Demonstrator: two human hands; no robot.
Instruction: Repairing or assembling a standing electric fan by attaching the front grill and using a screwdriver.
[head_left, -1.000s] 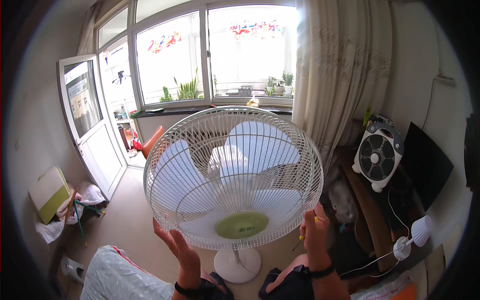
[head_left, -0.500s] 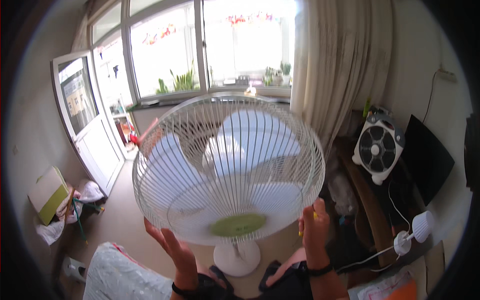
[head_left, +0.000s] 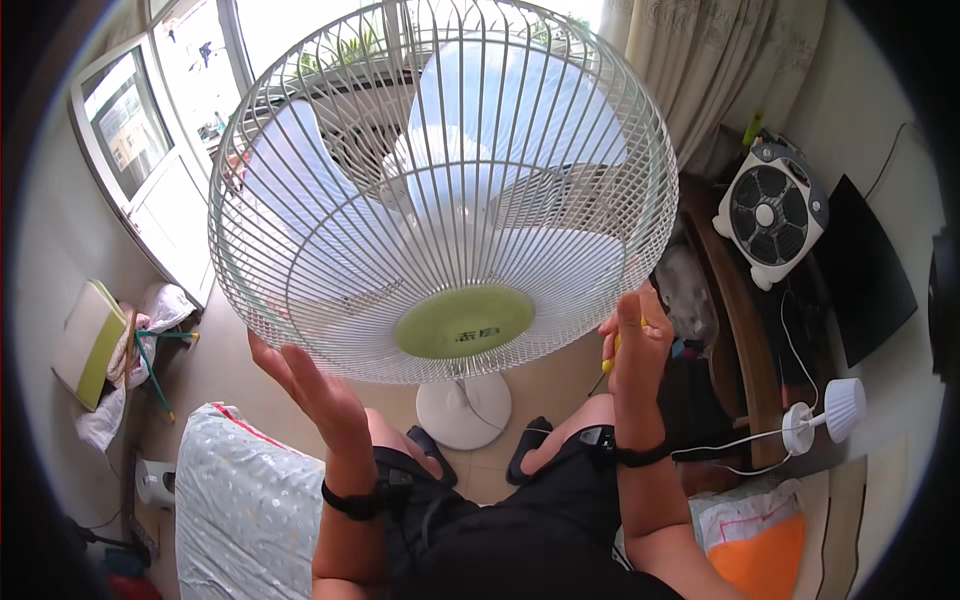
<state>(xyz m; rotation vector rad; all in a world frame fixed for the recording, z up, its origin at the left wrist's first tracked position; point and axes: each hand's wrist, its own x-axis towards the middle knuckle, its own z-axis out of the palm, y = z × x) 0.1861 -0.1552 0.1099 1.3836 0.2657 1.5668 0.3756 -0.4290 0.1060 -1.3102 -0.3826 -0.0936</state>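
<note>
Your left hand [head_left: 312, 388] is open, palm up, fingers spread, at the lower left rim of the white wire fan guard [head_left: 440, 190]. Can't tell whether the fingertips touch the rim or sit just behind it; nothing is closed in that grip.

Your right hand [head_left: 633, 345] is at the lower right rim of the guard, fingers curled around a yellow-handled tool [head_left: 609, 352], most likely a screwdriver; only a sliver of handle shows. Can't tell whether this hand also touches the wire.

The guard is tilted toward you and fills the upper centre of the view. It has a pale green hub cap [head_left: 464, 321] low in the middle, with the pale blue fan blades [head_left: 500, 120] visible through the wires. The round white fan base [head_left: 463, 410] stands on the floor between your knees, right below the hub.

Around you:
- small white box fan [head_left: 771, 212] on the dark shelf at right
- white lamp with cord [head_left: 828, 415] lower right
- patterned cushion [head_left: 245, 505] by your left leg
- black wristbands on both wrists
</note>
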